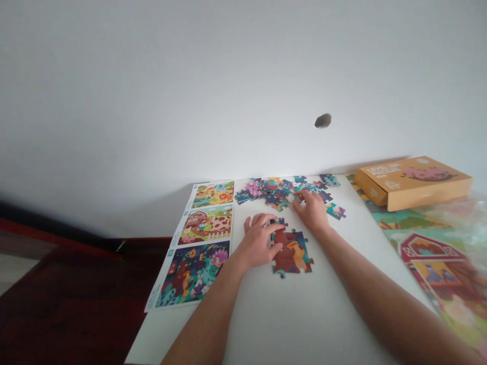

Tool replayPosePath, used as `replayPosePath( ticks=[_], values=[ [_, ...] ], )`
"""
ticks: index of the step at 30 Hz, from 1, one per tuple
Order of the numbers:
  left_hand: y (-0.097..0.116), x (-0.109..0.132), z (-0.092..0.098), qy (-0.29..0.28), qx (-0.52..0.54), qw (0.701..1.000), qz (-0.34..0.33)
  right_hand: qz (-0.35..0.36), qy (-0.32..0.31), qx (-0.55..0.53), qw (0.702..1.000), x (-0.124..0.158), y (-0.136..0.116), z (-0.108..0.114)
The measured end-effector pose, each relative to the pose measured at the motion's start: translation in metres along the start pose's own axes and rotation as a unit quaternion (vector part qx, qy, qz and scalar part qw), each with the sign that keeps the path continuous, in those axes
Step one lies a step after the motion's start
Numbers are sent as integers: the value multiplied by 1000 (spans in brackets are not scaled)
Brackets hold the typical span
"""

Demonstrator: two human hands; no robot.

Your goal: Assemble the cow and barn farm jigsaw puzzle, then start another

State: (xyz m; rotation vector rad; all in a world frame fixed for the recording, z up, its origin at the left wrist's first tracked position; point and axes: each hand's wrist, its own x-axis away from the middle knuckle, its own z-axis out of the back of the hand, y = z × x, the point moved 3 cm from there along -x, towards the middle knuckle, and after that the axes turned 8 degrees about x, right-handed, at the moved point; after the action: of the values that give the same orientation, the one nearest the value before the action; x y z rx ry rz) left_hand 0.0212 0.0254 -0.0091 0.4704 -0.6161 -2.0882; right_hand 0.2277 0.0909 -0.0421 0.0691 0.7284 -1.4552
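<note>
A partly joined jigsaw puzzle (288, 253), brown with an orange animal and dark blue parts, lies flat on the white table. My left hand (261, 241) rests at its upper left edge, fingers bent and apart, thumb and index fingertips touching it. Farther back, my right hand (312, 209) is at the front of a heap of loose puzzle pieces (274, 188). Its thumb and index finger close on a small pale puzzle piece (290, 198), partly hidden by the fingertips. Some loose pieces (336, 210) lie just right of that hand.
A reference sheet (203, 246) with three printed pictures lies along the table's left side. At the right, a yellow puzzle box (418, 182) sits on a colourful printed sheet (433, 253), beside clear plastic wrap (467, 228). A white wall (228, 91) with a hole borders the table's back.
</note>
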Motion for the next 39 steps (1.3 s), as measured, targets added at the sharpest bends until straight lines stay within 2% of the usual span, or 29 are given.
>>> replayPosePath(
  ticks=[3,5,7,10,12,14,20,25,31,39],
  values=[
    [-1,0,-2,6,3,1000,2,-67,39,70,995,0,12,8],
    [-2,-1,-3,14,4,1000,1,-77,45,103,991,1,10,13],
    [-2,-1,-3,21,4,1000,-4,-34,26,98,994,2,-2,14],
    [0,-2,-2,32,3,999,-15,104,-65,59,991,7,-25,10],
    [1,-2,-1,43,2,999,-19,151,-114,45,981,9,-34,6],
    [0,-3,-1,55,0,998,-22,145,-129,40,980,10,-36,5],
    [-7,-10,-5,97,-42,994,-4,99,-110,39,988,7,-28,9],
    [-11,-15,-11,81,-79,993,20,115,-116,67,984,11,-33,8],
    [-12,-14,-9,105,-72,992,17,48,-102,94,989,11,-26,4],
    [-17,-15,-7,127,-60,990,17,125,-104,3,987,10,-30,6]
  ],
)
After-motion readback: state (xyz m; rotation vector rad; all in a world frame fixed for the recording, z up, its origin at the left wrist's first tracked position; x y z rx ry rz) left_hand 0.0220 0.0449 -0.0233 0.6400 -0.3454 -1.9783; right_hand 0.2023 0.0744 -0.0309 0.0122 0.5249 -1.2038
